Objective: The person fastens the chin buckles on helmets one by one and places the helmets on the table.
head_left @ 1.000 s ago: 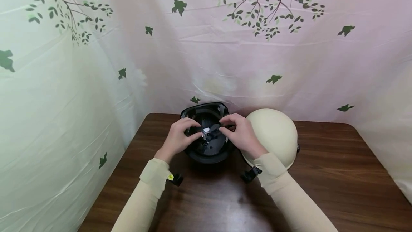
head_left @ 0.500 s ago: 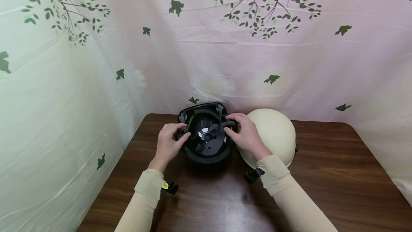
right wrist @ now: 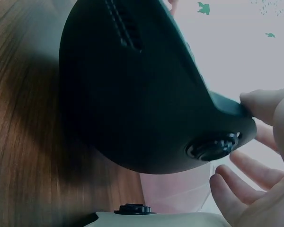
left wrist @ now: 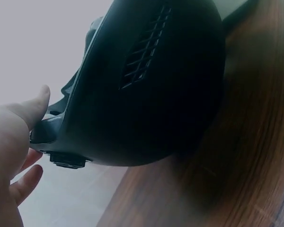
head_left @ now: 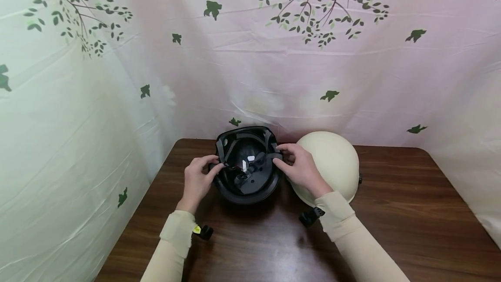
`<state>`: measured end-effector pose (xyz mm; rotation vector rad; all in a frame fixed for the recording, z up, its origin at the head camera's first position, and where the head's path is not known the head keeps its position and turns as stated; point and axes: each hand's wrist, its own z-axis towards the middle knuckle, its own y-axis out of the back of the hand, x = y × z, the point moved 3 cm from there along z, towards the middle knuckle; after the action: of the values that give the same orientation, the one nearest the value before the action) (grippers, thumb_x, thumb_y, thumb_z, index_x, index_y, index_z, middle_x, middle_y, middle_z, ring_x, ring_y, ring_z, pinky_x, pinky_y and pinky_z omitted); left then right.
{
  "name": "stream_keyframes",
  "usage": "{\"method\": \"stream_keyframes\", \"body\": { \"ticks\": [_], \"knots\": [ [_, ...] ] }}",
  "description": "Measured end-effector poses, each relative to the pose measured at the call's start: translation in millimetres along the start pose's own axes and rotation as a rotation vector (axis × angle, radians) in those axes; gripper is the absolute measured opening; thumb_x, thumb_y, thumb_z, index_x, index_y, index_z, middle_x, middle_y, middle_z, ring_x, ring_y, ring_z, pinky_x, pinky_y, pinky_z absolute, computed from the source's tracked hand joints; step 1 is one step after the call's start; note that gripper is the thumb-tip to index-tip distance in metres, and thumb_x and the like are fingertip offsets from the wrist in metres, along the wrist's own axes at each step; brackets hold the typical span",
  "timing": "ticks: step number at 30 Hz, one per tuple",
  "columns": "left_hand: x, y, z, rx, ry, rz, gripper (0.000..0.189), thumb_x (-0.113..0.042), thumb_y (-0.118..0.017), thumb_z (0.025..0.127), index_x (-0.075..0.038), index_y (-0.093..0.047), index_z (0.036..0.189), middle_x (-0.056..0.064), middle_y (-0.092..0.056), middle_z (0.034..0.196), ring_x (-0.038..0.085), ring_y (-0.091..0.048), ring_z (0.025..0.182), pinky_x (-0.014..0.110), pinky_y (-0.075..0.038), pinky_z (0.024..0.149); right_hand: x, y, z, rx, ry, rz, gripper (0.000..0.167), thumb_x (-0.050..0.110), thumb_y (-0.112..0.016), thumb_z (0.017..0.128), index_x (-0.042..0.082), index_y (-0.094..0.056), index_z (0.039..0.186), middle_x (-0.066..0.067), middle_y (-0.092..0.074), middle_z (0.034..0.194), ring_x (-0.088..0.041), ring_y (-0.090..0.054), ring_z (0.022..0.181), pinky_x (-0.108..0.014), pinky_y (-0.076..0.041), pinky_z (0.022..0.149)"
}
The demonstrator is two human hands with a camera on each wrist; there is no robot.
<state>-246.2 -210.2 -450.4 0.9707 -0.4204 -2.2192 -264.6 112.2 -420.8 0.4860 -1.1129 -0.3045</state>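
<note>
A black helmet [head_left: 244, 198] lies upside down on the brown table, its hollow facing up. Dark straps and small white labels [head_left: 251, 158] show inside. My left hand [head_left: 197, 181] pinches the helmet's left rim between thumb and fingers. In the left wrist view, the left thumb [left wrist: 37, 106] lies over the rim near a small black fitting [left wrist: 67, 161]. Opposite it, my right hand [head_left: 302, 169] grips the right rim. In the right wrist view, the right thumb [right wrist: 260, 104] is on the edge, with fingers behind and below, close to a round black knob [right wrist: 212, 146].
Just right of the black helmet, a cream helmet [head_left: 332, 160] rests dome up, partly behind my right hand. The wooden table [head_left: 407, 203] ends against a leaf-patterned curtain [head_left: 258, 55] at the back. Another curtain [head_left: 90, 134] hangs along the left.
Both hands have moved apart from over the helmet's hollow to its side rims, the left hand farthest. The black helmet has shifted slightly left and toward me.
</note>
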Motion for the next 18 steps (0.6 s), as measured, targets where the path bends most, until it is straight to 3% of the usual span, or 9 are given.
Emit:
{"method": "stream_keyframes", "body": {
  "ticks": [8, 18],
  "knots": [
    [11.8, 3.5, -1.8, 0.073, 0.082, -0.003, 0.027, -0.017, -0.085, 0.089, -0.01, -0.079, 0.115, 0.003, -0.079, 0.108, 0.023, -0.069, 0.1, 0.044, -0.062, 0.083, 0.5, -3.7, -1.2, -0.014, 0.062, 0.111, 0.023, 0.017, -0.08, 0.095, 0.007, -0.076, 0.116, -0.018, -0.065, 0.134, -0.041, -0.066, 0.111, -0.058, -0.058, 0.092],
    [22.9, -4.2, -8.3, 0.164, 0.131, -0.07, 0.03, -0.014, -0.081, 0.093, -0.008, -0.076, 0.122, 0.006, -0.078, 0.117, 0.025, -0.072, 0.109, 0.045, -0.06, 0.092, 5.7, -9.1, -0.9, 0.001, 0.159, 0.049, 0.034, 0.025, -0.08, 0.094, 0.007, -0.075, 0.123, -0.019, -0.056, 0.147, -0.033, -0.063, 0.115, -0.053, -0.056, 0.094]
  ]
}}
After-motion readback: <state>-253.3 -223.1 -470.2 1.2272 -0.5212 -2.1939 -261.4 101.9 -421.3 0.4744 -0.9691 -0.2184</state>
